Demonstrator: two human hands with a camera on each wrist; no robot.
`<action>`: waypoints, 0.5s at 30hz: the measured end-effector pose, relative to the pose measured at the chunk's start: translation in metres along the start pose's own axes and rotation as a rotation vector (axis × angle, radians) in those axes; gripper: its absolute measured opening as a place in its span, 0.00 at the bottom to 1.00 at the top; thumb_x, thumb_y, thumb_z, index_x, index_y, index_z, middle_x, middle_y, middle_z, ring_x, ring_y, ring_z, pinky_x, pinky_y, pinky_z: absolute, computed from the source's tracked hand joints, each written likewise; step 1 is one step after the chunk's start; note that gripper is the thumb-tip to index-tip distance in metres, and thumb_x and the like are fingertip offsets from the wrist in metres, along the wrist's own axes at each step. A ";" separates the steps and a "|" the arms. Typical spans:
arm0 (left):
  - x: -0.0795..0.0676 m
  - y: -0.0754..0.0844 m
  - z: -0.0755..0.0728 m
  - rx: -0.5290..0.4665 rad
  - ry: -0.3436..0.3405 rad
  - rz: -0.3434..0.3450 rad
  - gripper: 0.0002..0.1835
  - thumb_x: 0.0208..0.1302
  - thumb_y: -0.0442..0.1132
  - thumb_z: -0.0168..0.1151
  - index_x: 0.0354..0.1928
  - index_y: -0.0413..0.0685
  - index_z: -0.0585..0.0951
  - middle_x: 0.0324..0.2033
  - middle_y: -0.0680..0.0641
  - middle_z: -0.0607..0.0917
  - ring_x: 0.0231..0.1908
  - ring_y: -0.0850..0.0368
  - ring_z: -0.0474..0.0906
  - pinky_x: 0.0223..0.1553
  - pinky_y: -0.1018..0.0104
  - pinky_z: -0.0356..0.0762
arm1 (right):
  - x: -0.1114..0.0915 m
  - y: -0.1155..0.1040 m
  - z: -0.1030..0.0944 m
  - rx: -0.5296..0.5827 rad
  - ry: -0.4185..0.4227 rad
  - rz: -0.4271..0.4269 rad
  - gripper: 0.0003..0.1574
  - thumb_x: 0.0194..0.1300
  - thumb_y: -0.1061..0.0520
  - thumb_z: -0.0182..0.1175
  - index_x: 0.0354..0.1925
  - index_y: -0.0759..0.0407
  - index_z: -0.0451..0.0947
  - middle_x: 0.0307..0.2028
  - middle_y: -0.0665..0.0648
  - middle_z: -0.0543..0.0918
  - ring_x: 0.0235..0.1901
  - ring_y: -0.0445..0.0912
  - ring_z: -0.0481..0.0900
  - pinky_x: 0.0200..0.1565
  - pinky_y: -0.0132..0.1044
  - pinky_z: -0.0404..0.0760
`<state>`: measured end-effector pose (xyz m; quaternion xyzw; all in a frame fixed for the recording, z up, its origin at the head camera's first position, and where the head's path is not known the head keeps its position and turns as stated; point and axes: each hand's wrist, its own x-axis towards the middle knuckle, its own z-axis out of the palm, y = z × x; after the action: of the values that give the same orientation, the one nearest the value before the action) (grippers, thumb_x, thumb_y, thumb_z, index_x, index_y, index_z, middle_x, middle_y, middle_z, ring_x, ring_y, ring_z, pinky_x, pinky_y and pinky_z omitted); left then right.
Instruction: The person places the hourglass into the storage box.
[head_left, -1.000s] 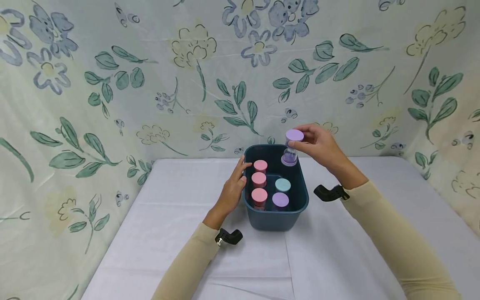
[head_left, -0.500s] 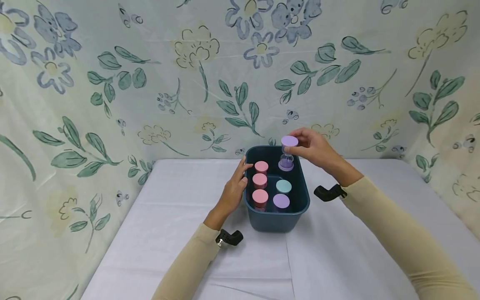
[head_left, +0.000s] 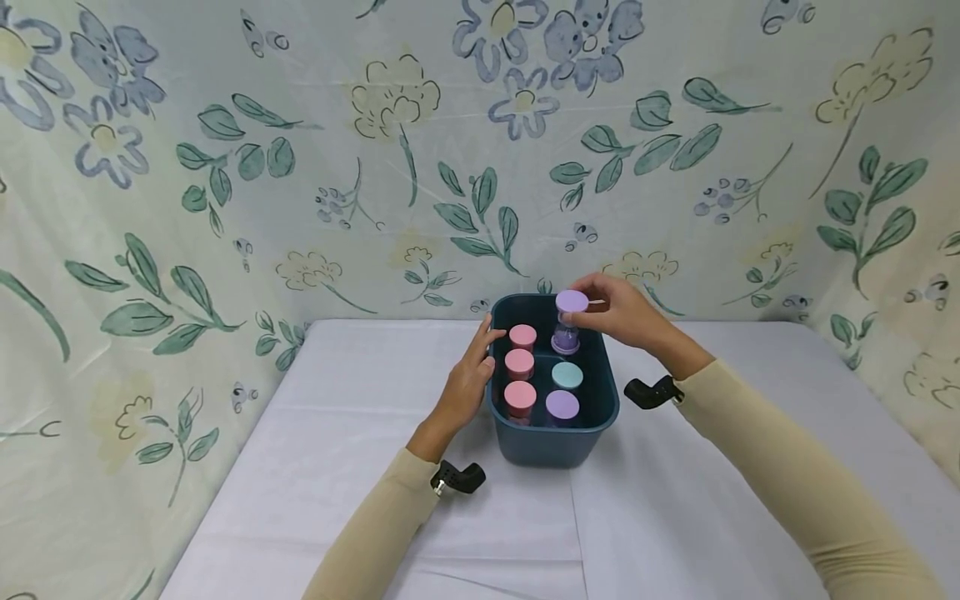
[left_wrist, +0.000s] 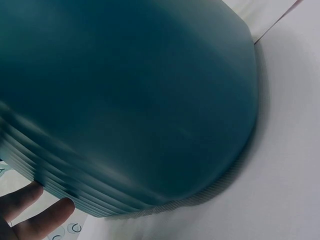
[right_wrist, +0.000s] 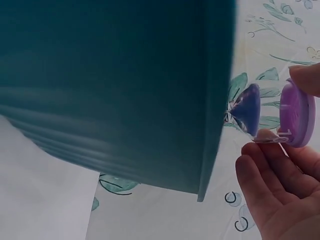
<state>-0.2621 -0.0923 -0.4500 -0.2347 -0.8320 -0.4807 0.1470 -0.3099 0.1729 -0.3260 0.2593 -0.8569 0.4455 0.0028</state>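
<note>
A purple-capped sand timer [head_left: 566, 337] stands upright at the far right of the blue bin, pinched near its top cap by my right hand [head_left: 618, 312]. In the right wrist view, purple sand fills part of the clear bulb [right_wrist: 248, 107], and its lower half is hidden behind the bin wall. My left hand [head_left: 463, 379] touches the left side of the blue bin [head_left: 547, 446] with its fingers extended. Inside the bin are three pink-capped timers [head_left: 519, 363] in a left row. A teal-capped one [head_left: 567, 376] and another purple-capped one [head_left: 562, 406] stand on the right.
The bin sits on a white-clothed table [head_left: 360, 417], near its back edge. A floral curtain [head_left: 315, 167] hangs right behind. Black wrist devices [head_left: 459, 477] are strapped to both forearms.
My right hand has lowered the purple sand timer into the far right of the bin, moving it slightly left and toward me. The left hand stays on the bin's side.
</note>
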 end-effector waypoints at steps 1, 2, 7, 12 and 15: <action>0.000 0.000 0.000 -0.001 0.000 0.000 0.25 0.74 0.51 0.32 0.70 0.64 0.60 0.76 0.58 0.46 0.73 0.60 0.46 0.66 0.46 0.58 | 0.000 0.001 0.000 -0.016 0.003 -0.002 0.30 0.58 0.52 0.69 0.54 0.63 0.72 0.50 0.62 0.77 0.53 0.57 0.76 0.55 0.55 0.75; 0.000 0.000 0.000 -0.002 0.000 0.000 0.25 0.74 0.51 0.32 0.70 0.64 0.60 0.76 0.58 0.46 0.73 0.60 0.46 0.66 0.46 0.58 | 0.000 0.003 0.001 -0.028 0.006 -0.004 0.30 0.58 0.52 0.69 0.54 0.63 0.72 0.50 0.62 0.77 0.53 0.57 0.75 0.56 0.56 0.74; 0.000 -0.001 0.000 -0.003 0.006 0.017 0.25 0.74 0.52 0.32 0.71 0.62 0.61 0.76 0.56 0.46 0.73 0.59 0.46 0.66 0.45 0.57 | 0.001 0.008 0.003 -0.103 0.026 -0.001 0.30 0.56 0.51 0.70 0.53 0.62 0.73 0.51 0.61 0.77 0.56 0.57 0.72 0.61 0.57 0.68; -0.001 0.000 0.000 -0.011 0.005 0.023 0.26 0.74 0.53 0.31 0.71 0.62 0.61 0.76 0.55 0.47 0.73 0.58 0.46 0.66 0.45 0.56 | -0.001 0.011 0.007 -0.171 0.017 0.035 0.32 0.56 0.46 0.69 0.53 0.61 0.73 0.58 0.62 0.74 0.63 0.59 0.66 0.65 0.59 0.61; -0.001 0.002 -0.001 -0.019 0.000 0.014 0.26 0.74 0.53 0.31 0.71 0.61 0.61 0.76 0.56 0.46 0.73 0.59 0.46 0.66 0.46 0.57 | -0.001 0.014 0.009 -0.204 0.014 0.050 0.32 0.56 0.45 0.70 0.53 0.59 0.73 0.62 0.63 0.70 0.65 0.59 0.62 0.64 0.62 0.59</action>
<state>-0.2600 -0.0926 -0.4488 -0.2420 -0.8256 -0.4877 0.1482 -0.3132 0.1729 -0.3428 0.2331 -0.9040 0.3577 0.0242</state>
